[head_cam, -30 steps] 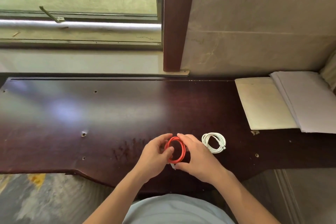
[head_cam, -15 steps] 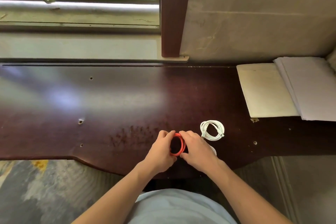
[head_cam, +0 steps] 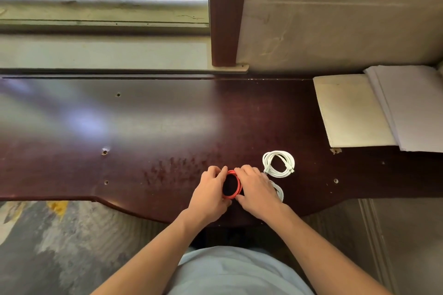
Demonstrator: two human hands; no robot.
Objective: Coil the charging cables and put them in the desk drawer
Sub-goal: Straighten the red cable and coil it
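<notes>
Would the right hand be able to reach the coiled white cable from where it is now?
Probably yes. The white cable lies on the desk just beyond the right hand with nothing between them, but that hand is now gripping the red cable.

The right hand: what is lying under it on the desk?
Under the right hand a white cable shows partly at its right edge; the rest is covered. Its fingers also hold the red coiled cable, on the desk.
</notes>
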